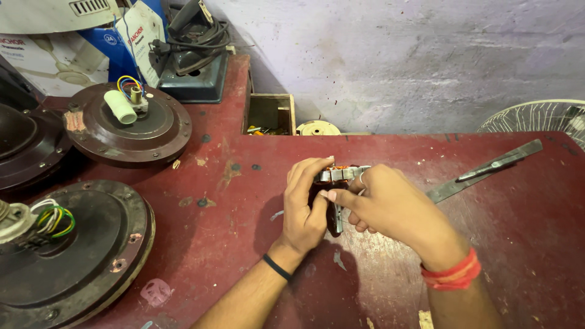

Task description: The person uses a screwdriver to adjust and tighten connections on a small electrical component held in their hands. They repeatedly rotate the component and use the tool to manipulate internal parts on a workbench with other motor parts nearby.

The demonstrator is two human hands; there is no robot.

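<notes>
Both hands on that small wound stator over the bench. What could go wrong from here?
1. The stator is held off the red table by the left hand and right hand alone; a slip could drop it.
2. Fingers pressing on its copper windings might nick them.
3. The metal blade lies near the right forearm and could be knocked.

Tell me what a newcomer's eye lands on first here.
At the centre of the red table, the left hand and right hand together grip a small motor stator with copper windings. At the left sit dark round ceiling fan motors with coloured wires; a flat metal tool lies at the right.
</notes>
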